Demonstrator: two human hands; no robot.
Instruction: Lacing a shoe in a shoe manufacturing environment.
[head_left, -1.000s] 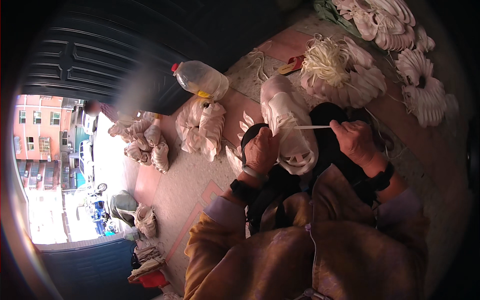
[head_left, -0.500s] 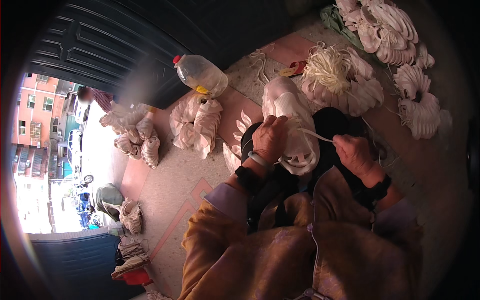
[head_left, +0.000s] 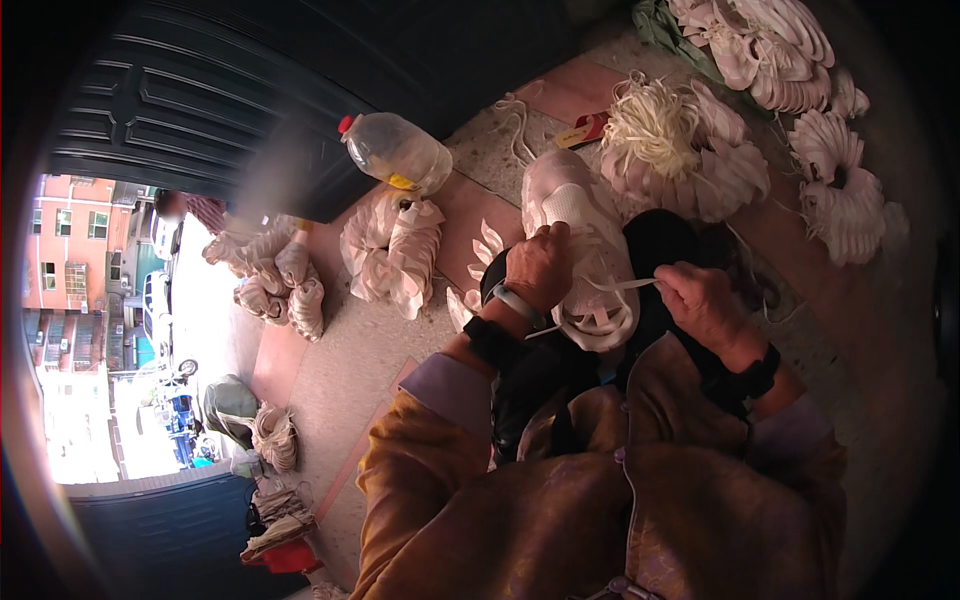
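Note:
A pale pink-white shoe upper lies lengthwise across my dark-clad knees, its round strapped end toward me. My left hand is closed on its left edge near the opening; the fingertips are partly hidden. A flat white shoelace runs from the near part of the upper to my right hand, which pinches its end beside the right knee. Another short lace end sticks out below my left hand.
Bundles of shoe uppers lie on the left, more on the right. A pile of cream laces rests on uppers ahead. A clear red-capped bottle stands near the dark door. A person is outside.
My left hand has shifted slightly on the upper. The right hand has drawn a little left and up with the lace, and a lace end now shows below my left hand.

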